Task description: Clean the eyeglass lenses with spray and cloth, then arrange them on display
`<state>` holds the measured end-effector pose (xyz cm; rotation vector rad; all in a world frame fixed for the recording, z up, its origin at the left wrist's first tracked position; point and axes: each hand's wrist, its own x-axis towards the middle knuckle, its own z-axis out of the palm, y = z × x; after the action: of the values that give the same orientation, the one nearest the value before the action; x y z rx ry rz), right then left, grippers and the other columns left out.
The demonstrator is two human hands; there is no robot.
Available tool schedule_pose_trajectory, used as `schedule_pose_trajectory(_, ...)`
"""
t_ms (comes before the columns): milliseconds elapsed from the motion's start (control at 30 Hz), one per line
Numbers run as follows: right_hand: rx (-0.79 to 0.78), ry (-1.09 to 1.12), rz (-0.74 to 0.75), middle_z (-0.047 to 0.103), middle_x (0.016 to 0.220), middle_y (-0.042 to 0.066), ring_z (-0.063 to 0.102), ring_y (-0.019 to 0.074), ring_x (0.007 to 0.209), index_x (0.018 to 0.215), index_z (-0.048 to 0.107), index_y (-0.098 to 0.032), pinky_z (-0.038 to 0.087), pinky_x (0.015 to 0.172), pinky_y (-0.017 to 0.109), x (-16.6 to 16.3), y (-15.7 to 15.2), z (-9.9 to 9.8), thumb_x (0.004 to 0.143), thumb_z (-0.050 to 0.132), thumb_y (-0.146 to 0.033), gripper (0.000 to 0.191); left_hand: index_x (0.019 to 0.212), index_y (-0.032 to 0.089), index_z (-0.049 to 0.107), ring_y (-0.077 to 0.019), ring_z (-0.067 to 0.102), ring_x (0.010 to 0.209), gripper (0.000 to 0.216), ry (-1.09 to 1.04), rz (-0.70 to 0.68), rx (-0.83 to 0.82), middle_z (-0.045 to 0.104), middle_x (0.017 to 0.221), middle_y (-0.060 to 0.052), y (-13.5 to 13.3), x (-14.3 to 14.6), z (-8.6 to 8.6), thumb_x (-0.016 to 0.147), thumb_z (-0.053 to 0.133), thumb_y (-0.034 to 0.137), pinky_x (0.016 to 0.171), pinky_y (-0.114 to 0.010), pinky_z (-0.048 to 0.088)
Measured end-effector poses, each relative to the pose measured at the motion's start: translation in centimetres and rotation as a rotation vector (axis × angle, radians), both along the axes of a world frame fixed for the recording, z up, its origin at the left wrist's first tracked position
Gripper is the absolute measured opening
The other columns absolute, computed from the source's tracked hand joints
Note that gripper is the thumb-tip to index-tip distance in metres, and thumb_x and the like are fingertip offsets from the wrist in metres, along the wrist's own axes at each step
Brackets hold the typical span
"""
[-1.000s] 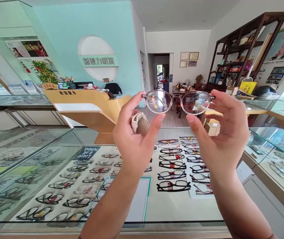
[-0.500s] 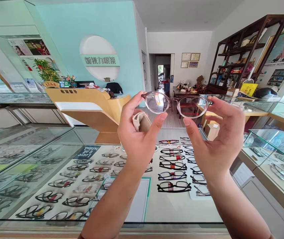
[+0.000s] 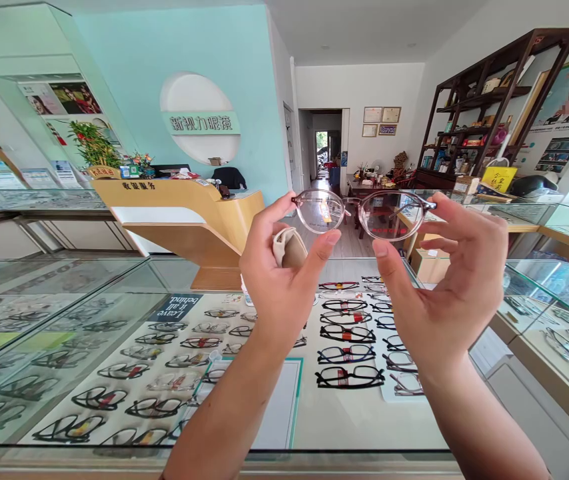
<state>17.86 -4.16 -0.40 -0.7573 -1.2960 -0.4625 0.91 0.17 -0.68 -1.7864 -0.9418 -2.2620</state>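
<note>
I hold a pair of clear-framed round glasses (image 3: 362, 213) up at chest height, lenses facing the room. My left hand (image 3: 277, 280) pinches the left lens rim between forefinger and thumb, and a folded beige cloth (image 3: 289, 248) is tucked in its palm. My right hand (image 3: 447, 280) pinches the right rim the same way, other fingers curled loosely. Below my hands lies a glass display counter (image 3: 354, 420) with rows of spectacle frames (image 3: 347, 333) under the glass.
A yellow reception desk (image 3: 179, 213) with a potted plant (image 3: 92, 147) stands behind the counter at left. More glass cases run along the left (image 3: 39, 293) and right (image 3: 549, 300). A dark wooden shelf unit (image 3: 484, 113) lines the right wall. A doorway (image 3: 324, 147) opens at the back.
Both hands have shifted the glasses slightly right and a little lower. The grip on both rims is unchanged, and the cloth stays in my left palm.
</note>
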Motion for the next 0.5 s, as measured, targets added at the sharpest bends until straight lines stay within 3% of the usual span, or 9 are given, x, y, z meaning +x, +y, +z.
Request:
schedule_pose_trajectory(200, -0.066, 0.012, 0.001, 0.064, 0.135, 0.011, 0.068, 0.0313, 0.11, 0.149, 0.056, -0.037, 0.065, 0.086, 0.057, 0.12, -0.22, -0.11, 0.093, 0.08, -0.032, 0.061, 0.135, 0.029, 0.07, -0.0205, 0.072, 0.104, 0.06, 0.011, -0.027, -0.024, 0.074, 0.131, -0.007, 0.12, 0.1, 0.01, 0.087, 0.091, 0.057, 0.092, -0.039, 0.062)
schedule_pose_trajectory(500, -0.061, 0.019, -0.023, 0.064, 0.121, 0.009, 0.066, 0.026, 0.093, 0.142, 0.058, -0.032, 0.062, 0.079, 0.051, 0.31, 0.05, -0.06, 0.091, 0.079, -0.035, 0.055, 0.131, 0.029, 0.069, -0.022, 0.072, 0.105, 0.055, 0.05, -0.074, -0.062, 0.074, 0.121, -0.006, 0.29, 0.02, 0.05, 0.089, 0.089, 0.059, 0.087, -0.038, 0.061)
